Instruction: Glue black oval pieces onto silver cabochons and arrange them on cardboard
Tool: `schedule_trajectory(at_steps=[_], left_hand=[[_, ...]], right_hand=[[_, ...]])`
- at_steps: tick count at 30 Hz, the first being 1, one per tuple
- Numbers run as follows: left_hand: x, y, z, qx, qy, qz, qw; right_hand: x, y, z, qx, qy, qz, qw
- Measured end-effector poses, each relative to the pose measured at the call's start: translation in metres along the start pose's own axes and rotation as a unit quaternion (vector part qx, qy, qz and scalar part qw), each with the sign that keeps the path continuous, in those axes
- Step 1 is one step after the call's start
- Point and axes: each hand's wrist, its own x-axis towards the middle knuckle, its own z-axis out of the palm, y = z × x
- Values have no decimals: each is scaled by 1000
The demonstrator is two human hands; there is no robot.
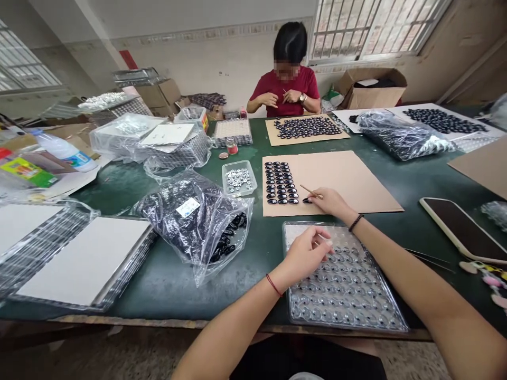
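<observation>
My right hand pinches a thin wooden stick. Its fingertips are at a shiny black oval piece on the cardboard sheet; whether they grip the piece is unclear. Left of it, rows of similar black pieces lie on the same sheet. Curled above a clear moulded plastic tray, my left hand has thumb and fingers drawn together. Something small and pale may be at its fingertips, too small to name. The tray's pockets hold small clear round shapes.
An open plastic bag of black pieces lies left, beside a tub of small metallic discs. Stacked trays stand far left; a phone and tweezers lie right. Opposite, a person in red works behind another covered cardboard sheet.
</observation>
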Motion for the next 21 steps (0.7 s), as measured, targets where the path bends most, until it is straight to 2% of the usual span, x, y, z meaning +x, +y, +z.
schedule_trajectory(at_steps=[5, 21], left_hand=[[3, -6, -2, 41, 3, 27, 999], [4, -3, 0, 56, 21, 27, 998]], right_hand=[[-1, -1, 0, -6, -3, -11, 1000], [-2, -9, -4, -28, -1, -26, 999]])
